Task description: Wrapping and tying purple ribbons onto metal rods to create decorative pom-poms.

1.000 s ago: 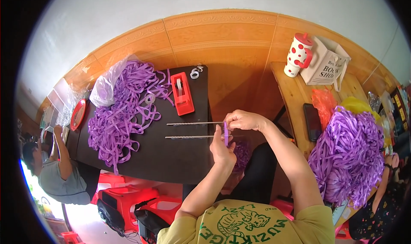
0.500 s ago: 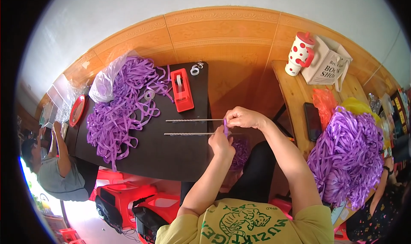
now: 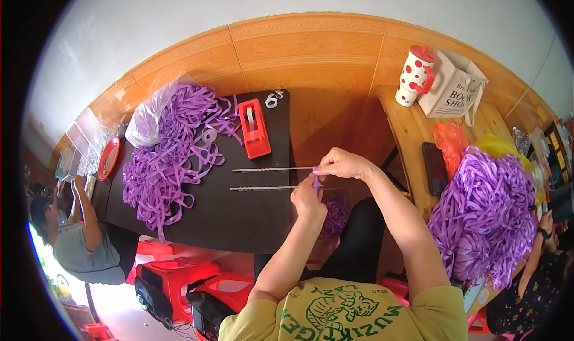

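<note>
Pinching a purple ribbon strip [image 3: 315, 184]: right hand [image 3: 343, 164] closed on its upper end at the far rod [image 3: 269, 170], left hand [image 3: 308, 201] curled closed on its lower part beside the near rod [image 3: 263, 189]. Both rods overhang the right edge of the black table [image 3: 230, 224]. Farther: red tape dispenser [image 3: 257, 139], tangled ribbon heap [image 3: 156, 170].

Sheen, Grain and Matt Black

The purple ribbon [image 3: 484, 212] looks smooth, with a satiny sheen. The slim rods [image 3: 263, 189] look like grey metal (ridged rather than plain). The tape dispenser [image 3: 257, 145] is shiny red plastic; the black tabletop [image 3: 233, 227] looks mostly matt. Wood grain marks the side table [image 3: 409, 139]; the tote bag [image 3: 438, 81] looks like matt cloth.
</note>
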`<act>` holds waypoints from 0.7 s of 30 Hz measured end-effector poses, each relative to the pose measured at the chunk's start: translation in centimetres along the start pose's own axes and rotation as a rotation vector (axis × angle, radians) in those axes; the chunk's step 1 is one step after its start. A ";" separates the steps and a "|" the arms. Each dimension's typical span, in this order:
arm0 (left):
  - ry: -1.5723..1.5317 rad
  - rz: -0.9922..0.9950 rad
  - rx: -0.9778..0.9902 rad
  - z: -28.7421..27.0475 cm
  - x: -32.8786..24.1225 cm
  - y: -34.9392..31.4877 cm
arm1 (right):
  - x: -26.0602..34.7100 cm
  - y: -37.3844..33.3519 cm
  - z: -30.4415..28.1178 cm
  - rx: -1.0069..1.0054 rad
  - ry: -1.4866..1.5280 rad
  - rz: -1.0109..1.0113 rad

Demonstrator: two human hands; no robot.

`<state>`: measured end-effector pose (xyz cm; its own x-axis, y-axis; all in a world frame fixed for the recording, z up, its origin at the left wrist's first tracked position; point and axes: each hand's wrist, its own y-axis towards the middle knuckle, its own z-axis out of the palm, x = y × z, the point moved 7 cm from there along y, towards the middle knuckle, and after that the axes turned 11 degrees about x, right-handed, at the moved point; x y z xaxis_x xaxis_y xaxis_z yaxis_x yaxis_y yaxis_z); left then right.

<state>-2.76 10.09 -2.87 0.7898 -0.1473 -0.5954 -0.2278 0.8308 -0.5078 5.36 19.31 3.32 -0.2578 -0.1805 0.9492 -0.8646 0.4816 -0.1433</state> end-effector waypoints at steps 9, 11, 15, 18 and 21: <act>0.016 0.017 -0.025 0.0 -0.2 -0.5 | -2.0 -3.2 -1.5 -0.202 0.074 0.269; 0.026 0.016 -0.030 -0.1 -0.1 -0.4 | -2.2 -3.8 -0.9 -0.272 0.236 0.225; 0.016 0.017 -0.011 0.3 -0.3 -0.7 | -2.9 -3.9 0.2 -0.268 0.363 0.120; 0.017 0.018 -0.017 0.3 -0.3 -0.6 | -2.7 -3.6 0.9 -0.244 0.407 0.020; 0.010 0.014 -0.014 0.2 -0.3 -0.7 | -2.9 -3.5 0.8 -0.281 0.390 -0.031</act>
<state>-2.71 9.69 -2.26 0.7804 -0.1410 -0.6092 -0.2472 0.8253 -0.5077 8.80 17.50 0.83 -0.0060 0.1112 0.9938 -0.7054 0.7040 -0.0830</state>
